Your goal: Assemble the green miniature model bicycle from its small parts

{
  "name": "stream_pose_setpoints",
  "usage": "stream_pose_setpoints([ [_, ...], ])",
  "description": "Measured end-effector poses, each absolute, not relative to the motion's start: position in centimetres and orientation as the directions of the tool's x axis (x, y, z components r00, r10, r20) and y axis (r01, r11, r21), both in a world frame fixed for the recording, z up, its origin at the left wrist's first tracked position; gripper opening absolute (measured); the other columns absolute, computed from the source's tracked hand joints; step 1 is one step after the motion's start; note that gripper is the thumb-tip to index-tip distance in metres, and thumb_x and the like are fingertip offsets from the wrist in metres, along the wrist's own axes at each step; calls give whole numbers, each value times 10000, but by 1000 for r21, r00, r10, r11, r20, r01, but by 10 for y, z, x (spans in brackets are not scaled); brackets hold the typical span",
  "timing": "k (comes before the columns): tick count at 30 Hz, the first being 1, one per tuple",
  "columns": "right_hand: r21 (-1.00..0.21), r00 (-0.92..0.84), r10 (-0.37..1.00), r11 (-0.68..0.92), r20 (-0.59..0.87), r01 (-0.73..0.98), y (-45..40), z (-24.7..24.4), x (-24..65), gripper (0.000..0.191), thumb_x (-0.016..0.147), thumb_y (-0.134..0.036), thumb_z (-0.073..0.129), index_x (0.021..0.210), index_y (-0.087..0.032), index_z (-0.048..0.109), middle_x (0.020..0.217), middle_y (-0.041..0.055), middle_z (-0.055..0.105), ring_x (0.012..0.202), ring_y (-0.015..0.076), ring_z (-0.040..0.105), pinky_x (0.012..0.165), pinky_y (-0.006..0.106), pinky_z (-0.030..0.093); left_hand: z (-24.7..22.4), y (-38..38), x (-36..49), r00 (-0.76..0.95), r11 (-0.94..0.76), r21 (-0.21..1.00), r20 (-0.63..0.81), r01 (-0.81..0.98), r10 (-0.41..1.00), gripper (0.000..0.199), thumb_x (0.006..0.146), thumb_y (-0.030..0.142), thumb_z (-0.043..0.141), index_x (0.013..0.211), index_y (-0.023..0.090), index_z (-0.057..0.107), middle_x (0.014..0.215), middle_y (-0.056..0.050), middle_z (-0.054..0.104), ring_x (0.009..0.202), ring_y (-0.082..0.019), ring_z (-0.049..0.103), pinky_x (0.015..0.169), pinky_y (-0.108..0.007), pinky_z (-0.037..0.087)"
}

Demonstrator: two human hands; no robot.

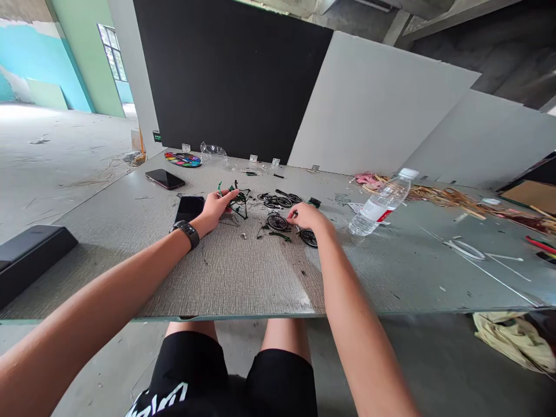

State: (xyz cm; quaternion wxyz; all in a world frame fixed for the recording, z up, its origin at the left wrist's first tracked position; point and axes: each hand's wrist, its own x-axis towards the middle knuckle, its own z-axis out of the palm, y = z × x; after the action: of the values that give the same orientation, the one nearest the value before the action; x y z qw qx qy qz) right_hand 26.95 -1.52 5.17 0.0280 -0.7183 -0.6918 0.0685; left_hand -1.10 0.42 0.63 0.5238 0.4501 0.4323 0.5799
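Note:
My left hand, with a black watch on its wrist, is closed on a small green and black model bicycle frame just above the table. To the right, my right hand reaches down among loose parts with its fingertips pinched together; a small dark bit shows at them, too small to name. Close to those fingers lies a toy wheel, and another wheel is partly behind the hand. A green curved piece rests in front of them. Farther back are more black wheels and parts.
A phone and a black flat object lie left, a paint palette and clear plastic packaging at the back. On the right stand a water bottle, wood strips and white cable ties. A black case sits far left.

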Motion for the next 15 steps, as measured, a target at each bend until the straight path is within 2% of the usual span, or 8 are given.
stream_pose_setpoints([
  [5, -190, 8, 1000, -9, -4, 982, -17, 51, 264, 106, 862, -276, 753, 952, -236, 793, 887, 64, 766, 735, 172, 658, 670, 276, 441, 10, 1, -10, -91, -67, 973, 48, -219, 995, 321, 750, 385, 843, 897, 127, 720, 676, 27, 564, 492, -56, 448, 487, -220, 436],
  [8, -214, -39, 994, 60, 99, 975, -20, 49, 249, 124, 916, -284, 691, 994, -241, 777, 894, 52, 764, 762, 184, 655, 676, 286, 436, 12, 0, -10, -105, -58, 972, 34, -228, 994, 294, 762, 379, 829, 871, 139, 700, 676, 34, 560, 487, -55, 448, 482, -220, 427],
  [10, -221, -96, 965, 151, 242, 964, -22, 45, 233, 174, 963, -241, 611, 1046, -238, 764, 967, 60, 771, 841, 195, 667, 713, 291, 447, 12, 0, -9, -121, -65, 969, 37, -238, 992, 266, 774, 364, 816, 849, 145, 686, 695, 34, 559, 493, -53, 445, 482, -218, 422],
  [12, -212, -207, 923, 285, 325, 935, -23, 40, 217, 225, 998, -220, 552, 1105, -231, 750, 1101, 75, 762, 969, 206, 672, 787, 299, 466, 12, 1, -9, -157, -80, 964, 40, -255, 987, 241, 788, 348, 802, 826, 147, 674, 698, 36, 542, 508, -55, 440, 492, -215, 425],
  [15, -161, -320, 898, 379, 303, 911, -23, 30, 198, 275, 1013, -207, 530, 1202, -225, 729, 1227, 95, 722, 1062, 224, 667, 857, 317, 483, 10, 5, -9, -245, -106, 951, 33, -291, 969, 222, 791, 332, 791, 796, 155, 658, 677, 44, 504, 530, -63, 424, 510, -211, 425],
])
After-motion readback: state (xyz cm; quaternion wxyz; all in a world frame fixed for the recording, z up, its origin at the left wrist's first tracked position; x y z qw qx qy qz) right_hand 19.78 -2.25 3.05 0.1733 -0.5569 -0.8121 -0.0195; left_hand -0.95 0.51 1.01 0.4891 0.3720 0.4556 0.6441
